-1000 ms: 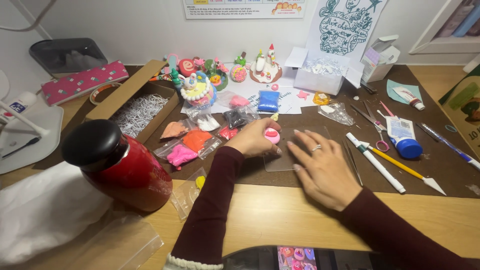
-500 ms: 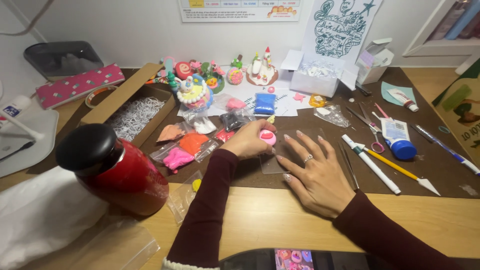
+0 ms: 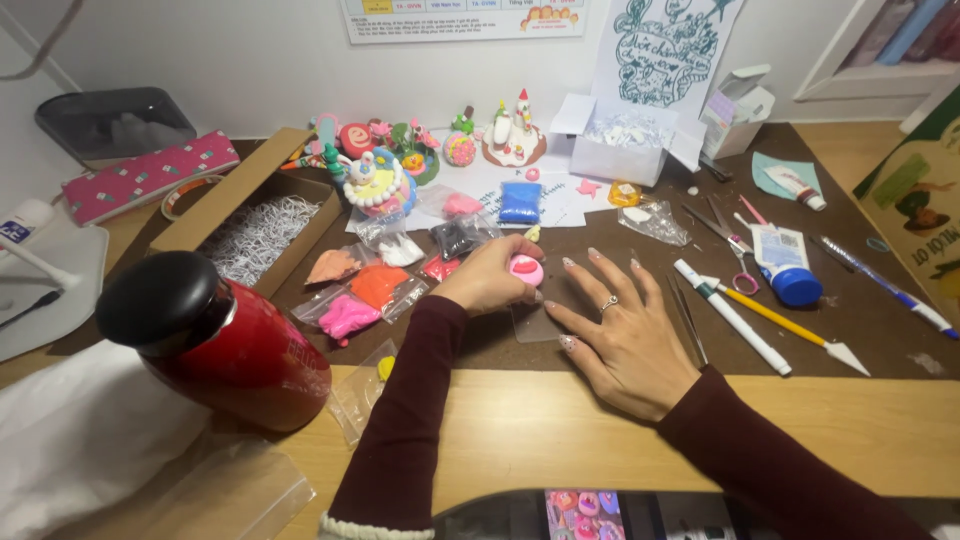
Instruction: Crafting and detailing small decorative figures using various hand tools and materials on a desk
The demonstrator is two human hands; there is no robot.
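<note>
We pinch a small pink clay ball in our left hand, its grip closed around the ball, above a clear sheet on the worktop. Our right hand lies flat and open at four o'clock from it. The ball looks plain; finished clay figures stand at eleven o'clock.

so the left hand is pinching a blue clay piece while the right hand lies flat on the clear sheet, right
Not quite: the clay piece is pink, not blue. The head view shows the left hand pinching it, with the right hand lying flat, fingers spread, on the clear sheet. The blue clay is a separate bag further back on the table.
</note>
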